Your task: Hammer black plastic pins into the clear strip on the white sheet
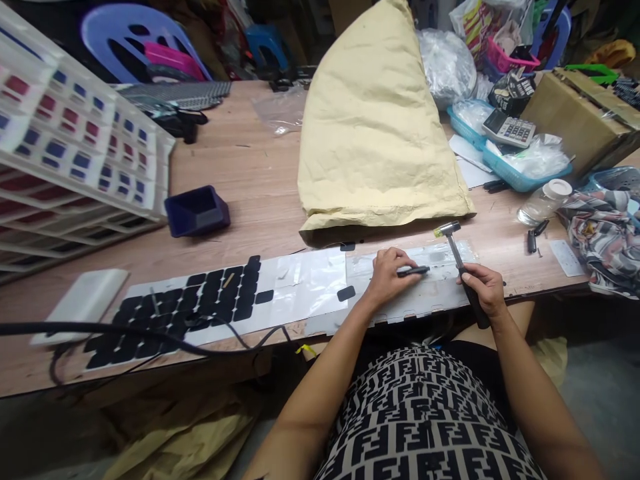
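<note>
My right hand (484,288) is closed around the black handle of a small hammer (454,247), its metal head raised and a yellowish tip pointing left. My left hand (390,275) rests at the white work surface with its fingers closed on a short black pen-like tool (414,271), which lies nearly flat and points right. Under both hands is a whitish plastic-covered board (360,270) along the table's front edge. To the left, rows of black rounded patches (220,297) lie on a white sheet (315,287), and a few loose patches sit near its edges.
A large yellow paper sack (375,133) lies behind the board. At left stand a white plastic crate (100,147) and a dark blue bin (197,212). A black cable (150,329) crosses the front left. Blue baskets (520,170), a jar (545,201) and a cardboard box (583,120) are right.
</note>
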A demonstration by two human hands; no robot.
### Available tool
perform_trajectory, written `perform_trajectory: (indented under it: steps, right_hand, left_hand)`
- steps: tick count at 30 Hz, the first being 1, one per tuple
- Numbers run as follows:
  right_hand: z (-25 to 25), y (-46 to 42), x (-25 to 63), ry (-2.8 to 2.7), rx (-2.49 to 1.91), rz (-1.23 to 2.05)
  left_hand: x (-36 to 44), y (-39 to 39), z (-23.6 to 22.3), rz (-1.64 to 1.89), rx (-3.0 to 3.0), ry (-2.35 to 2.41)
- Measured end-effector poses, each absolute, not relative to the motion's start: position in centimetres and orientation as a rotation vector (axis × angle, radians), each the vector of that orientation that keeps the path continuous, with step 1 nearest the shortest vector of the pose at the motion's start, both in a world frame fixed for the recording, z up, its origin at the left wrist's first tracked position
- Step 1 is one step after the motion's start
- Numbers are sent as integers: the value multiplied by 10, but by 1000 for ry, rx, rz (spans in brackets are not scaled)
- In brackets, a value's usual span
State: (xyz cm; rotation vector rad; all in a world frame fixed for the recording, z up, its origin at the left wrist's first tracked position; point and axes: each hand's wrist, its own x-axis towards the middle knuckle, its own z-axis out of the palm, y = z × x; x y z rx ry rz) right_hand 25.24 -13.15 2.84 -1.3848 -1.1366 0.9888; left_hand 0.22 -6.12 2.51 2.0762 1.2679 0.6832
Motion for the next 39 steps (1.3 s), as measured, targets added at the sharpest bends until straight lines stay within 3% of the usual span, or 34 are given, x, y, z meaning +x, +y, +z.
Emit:
perform_trajectory:
  steps: [4, 8, 21, 27, 32, 39]
  right_hand:
    - [30, -130, 252, -1129, -1373, 1038]
    - [29, -130, 251, -1156, -1370, 1065]
    - [26, -132, 249, -1194, -1372, 1055]
    - [24, -131, 248, -1160, -1363, 1053]
    - [24, -132, 247, -1190, -1340, 1059]
    - [23, -132, 247, -1196, -1344, 1073]
  left_hand:
    - [-13, -111, 29, 671, 2333, 915]
    - [-14, -147, 16, 593, 2576, 878]
    - [-6, -142, 19, 592, 2498, 932]
    - [-1, -57, 31, 727, 2128, 1554]
    - [-14, 24, 26, 568, 1862, 2224]
    - [-21, 64, 23, 572, 1518, 2363]
